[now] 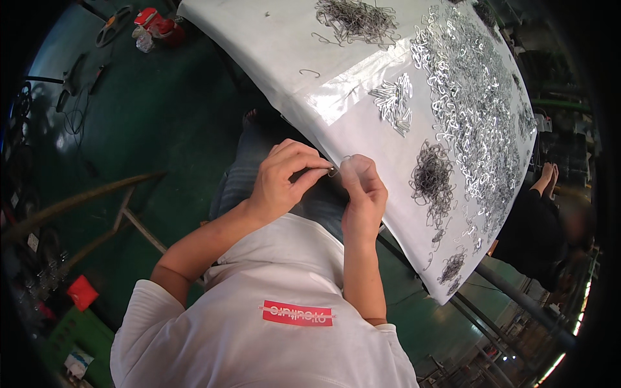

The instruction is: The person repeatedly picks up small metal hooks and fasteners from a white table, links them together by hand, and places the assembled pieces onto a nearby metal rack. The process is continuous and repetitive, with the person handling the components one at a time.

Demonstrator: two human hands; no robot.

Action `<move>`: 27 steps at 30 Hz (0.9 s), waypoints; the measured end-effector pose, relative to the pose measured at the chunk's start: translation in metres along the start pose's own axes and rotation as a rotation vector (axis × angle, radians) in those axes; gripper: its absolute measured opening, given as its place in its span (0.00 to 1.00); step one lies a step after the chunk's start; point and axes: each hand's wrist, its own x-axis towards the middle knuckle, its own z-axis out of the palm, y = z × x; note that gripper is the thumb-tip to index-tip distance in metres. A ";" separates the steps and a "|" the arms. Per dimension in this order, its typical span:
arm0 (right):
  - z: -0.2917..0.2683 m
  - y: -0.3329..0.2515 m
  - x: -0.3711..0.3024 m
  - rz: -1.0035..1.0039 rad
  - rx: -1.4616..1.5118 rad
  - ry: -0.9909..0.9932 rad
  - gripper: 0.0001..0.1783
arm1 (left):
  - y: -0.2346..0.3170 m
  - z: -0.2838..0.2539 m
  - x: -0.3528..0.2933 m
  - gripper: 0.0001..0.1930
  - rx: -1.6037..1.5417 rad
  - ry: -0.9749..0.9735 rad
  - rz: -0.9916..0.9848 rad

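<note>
At the near edge of the white-covered table (291,97), my two hands meet in front of my body. Thumb and fingertips of my left hand (279,178) pinch a small metal wire hook (332,172). My right hand (363,197) is closed in a pinch right beside it, at the hook's other side. A thin bit of curved wire shows above the right fingertips; whether it belongs to the same hook I cannot tell. On the tabletop to the right of my hands lies a tangled pile of dark wire hooks (432,178).
A broad heap of shiny silver hooks (475,110) covers the table's far side. Nearer are a small pile of slim silver pieces (394,103) and clear tape (352,81). More dark hooks (359,22) lie farther up. Another person (537,226) is at the far right.
</note>
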 end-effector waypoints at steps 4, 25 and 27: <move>-0.003 0.004 0.005 0.000 0.042 0.024 0.05 | -0.006 0.004 0.002 0.09 0.083 -0.036 0.056; -0.015 -0.002 -0.010 -0.575 -0.549 0.104 0.06 | -0.098 0.108 0.151 0.10 0.830 -0.207 0.655; -0.014 -0.001 -0.011 -0.566 -0.534 0.104 0.05 | -0.097 0.111 0.149 0.09 0.962 -0.229 0.695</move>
